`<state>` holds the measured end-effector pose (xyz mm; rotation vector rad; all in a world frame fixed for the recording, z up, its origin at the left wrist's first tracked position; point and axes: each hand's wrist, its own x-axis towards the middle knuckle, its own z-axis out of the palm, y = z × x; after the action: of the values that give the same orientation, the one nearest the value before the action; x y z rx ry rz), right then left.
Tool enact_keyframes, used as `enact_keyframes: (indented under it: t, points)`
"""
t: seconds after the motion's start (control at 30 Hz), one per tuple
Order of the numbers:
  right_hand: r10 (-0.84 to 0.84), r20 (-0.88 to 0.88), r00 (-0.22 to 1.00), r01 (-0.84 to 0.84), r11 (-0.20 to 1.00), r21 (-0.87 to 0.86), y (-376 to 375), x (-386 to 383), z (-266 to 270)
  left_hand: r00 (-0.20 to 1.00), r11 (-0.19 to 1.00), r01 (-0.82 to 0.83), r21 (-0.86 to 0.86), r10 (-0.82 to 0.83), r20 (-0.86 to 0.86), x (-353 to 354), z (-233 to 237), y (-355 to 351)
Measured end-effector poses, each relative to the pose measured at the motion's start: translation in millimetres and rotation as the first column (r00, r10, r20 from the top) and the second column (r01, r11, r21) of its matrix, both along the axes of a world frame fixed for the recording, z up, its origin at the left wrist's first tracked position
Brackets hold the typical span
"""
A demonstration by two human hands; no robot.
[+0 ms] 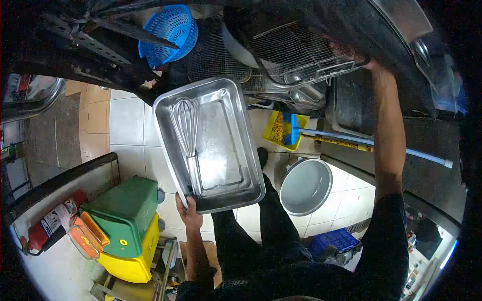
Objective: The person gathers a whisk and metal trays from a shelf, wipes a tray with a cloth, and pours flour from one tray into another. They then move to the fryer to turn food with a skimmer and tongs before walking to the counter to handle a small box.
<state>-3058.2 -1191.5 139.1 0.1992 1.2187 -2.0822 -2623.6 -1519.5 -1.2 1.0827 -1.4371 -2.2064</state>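
My left hand (pixel 190 213) grips the lower left corner of a deep metal tray (pixel 226 135), its thumb over the rim. Inside the tray, along its left side, lies a wire whisk (pixel 191 145) with its handle toward me. My right arm reaches up to the rack at the top right. There my right hand (pixel 359 57) is at the edge of a wire basket (pixel 296 50); shadow and the rack's edge hide most of its fingers.
A blue plastic basket (pixel 170 35) sits on the rack. Below are a yellow dustpan (pixel 276 128) with a long blue handle, a grey tub (pixel 307 186), a green bin (pixel 123 205), a yellow bin (pixel 135 261), a fire extinguisher (pixel 45 231) and a blue crate (pixel 334 241).
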Motion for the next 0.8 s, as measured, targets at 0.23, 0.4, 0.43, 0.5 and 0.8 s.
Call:
enact_keyframes:
  t: [0.23, 0.4, 0.43, 0.5, 0.8]
  points:
    - [0.107, -0.203, 0.973, -0.069, 0.980, 0.186, 1, 24, -12, 0.984, 0.986, 0.101, 0.131, -0.079, -0.162, -16, -7, -13]
    - [0.222, -0.203, 0.954, -0.158, 0.945, 0.287, 18, 18, -35, 0.987, 0.996, 0.008, 0.088, 0.006, -0.159, -50, 11, -2]
    - [0.223, -0.182, 0.958, -0.158, 0.935, 0.316, 17, 20, -37, 0.987, 0.996, 0.013, 0.083, 0.000, -0.158, -49, 8, -2]
    - [0.202, -0.172, 0.964, -0.101, 0.880, 0.464, 3, 27, -39, 0.986, 0.991, 0.012, 0.130, 0.010, -0.166, -48, 1, -2]
    - [0.141, -0.341, 0.929, 0.153, 0.695, 0.703, 21, 37, -71, 0.987, 0.995, -0.032, 0.098, 0.047, -0.154, -58, 4, 2]
